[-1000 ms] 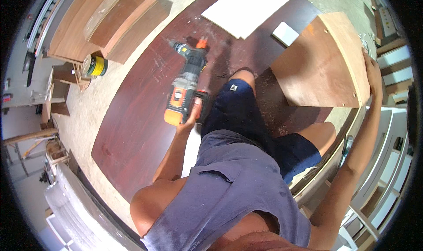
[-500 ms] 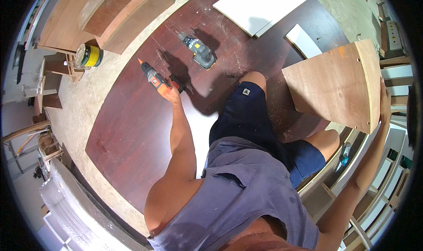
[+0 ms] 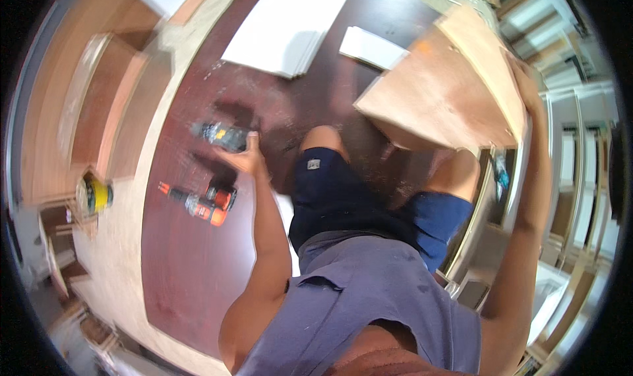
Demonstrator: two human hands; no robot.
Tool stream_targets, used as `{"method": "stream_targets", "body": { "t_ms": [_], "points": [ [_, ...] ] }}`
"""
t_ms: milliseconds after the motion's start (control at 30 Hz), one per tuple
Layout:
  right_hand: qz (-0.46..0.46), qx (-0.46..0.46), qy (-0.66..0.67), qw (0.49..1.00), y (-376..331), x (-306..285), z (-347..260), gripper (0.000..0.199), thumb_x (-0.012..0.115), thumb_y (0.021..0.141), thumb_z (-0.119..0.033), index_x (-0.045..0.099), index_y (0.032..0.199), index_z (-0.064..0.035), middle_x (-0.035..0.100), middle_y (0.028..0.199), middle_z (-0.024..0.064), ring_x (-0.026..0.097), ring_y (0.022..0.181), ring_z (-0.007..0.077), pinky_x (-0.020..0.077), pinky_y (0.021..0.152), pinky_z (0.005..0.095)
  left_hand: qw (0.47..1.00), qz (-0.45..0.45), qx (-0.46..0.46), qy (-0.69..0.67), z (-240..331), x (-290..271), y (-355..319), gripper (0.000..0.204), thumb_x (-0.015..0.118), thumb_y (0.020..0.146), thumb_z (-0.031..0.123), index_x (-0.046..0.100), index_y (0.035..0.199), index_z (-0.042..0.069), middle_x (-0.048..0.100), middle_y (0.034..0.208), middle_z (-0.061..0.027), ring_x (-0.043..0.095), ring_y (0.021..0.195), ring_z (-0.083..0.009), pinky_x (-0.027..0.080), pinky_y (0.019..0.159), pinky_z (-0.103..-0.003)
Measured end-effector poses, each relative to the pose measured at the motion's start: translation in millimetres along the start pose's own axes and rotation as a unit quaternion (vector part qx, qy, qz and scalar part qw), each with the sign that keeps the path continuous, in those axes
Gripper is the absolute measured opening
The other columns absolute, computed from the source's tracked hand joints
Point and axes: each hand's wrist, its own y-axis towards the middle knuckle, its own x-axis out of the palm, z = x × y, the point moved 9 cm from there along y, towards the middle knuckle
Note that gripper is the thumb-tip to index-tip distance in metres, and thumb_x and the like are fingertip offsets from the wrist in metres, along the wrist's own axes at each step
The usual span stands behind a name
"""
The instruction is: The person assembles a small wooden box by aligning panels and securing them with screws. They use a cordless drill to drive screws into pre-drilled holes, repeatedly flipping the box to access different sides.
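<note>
My left hand (image 3: 242,159) is at the rear of a grey and black cordless drill (image 3: 224,135), thumb on one side and fingers on the other; blur softens the grip. The drill lies on the dark red board, its chuck pointing left. Nearer me, an orange and black cordless drill (image 3: 208,208) with a pointed bit rests on the same board, untouched. My right hand (image 3: 524,86) grips the far right edge of a wedge-shaped plywood piece (image 3: 435,86) with a pale curved edge strip. That piece stands tilted beside my right knee, and some of my right fingers are hidden behind it.
The dark red board (image 3: 184,264) spreads under my legs. White panels (image 3: 283,26) and a smaller white piece (image 3: 372,46) lie at its far side. Plywood parts (image 3: 109,105) and a yellow-banded spool (image 3: 99,194) are at left. Wooden frames (image 3: 567,178) crowd the right.
My left hand has let go of the orange drill, now lying on the board, and has moved to the grey drill. The whole view has turned; my right hand stays on the plywood piece.
</note>
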Motion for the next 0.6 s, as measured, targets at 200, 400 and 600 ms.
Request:
{"method": "stream_targets", "body": {
  "t_ms": [200,400,600],
  "points": [
    [-0.023,0.105,-0.016,0.994,-16.4,1.3,-53.6,0.080,0.050,0.088,-0.072,0.075,0.103,0.0026,0.073,0.100,0.0244,0.070,0.098,0.0357,0.0510,0.087,0.0424,0.992,0.085,0.001,0.091,-39.1,7.9,52.7,0.079,0.088,0.072,0.023,0.049,0.132,-0.009,0.059,0.125,-0.0274,0.060,0.112,-0.0405,0.046,0.102,-0.048],
    [-0.023,0.095,-0.070,0.993,-19.7,3.0,-34.4,0.083,0.043,0.087,-0.076,0.076,0.100,-0.0007,0.073,0.101,0.0243,0.069,0.099,0.0398,0.0508,0.089,0.0450,0.956,-0.261,0.008,-0.135,138.4,-10.2,-24.8,0.058,0.076,0.083,0.000,0.048,0.134,-0.004,0.063,0.121,-0.0149,0.062,0.108,-0.0235,0.048,0.098,-0.038],
    [-0.016,0.069,-0.108,0.992,-12.8,3.0,-33.8,0.082,0.041,0.087,-0.077,0.077,0.092,-0.0034,0.073,0.092,0.0233,0.070,0.092,0.0385,0.0525,0.083,0.0467,0.831,-0.520,0.155,-0.122,286.1,2.2,-169.3,0.047,0.077,0.087,0.017,0.057,0.127,0.004,0.065,0.119,-0.0104,0.065,0.103,-0.0246,0.053,0.090,-0.037]
  ]
}}
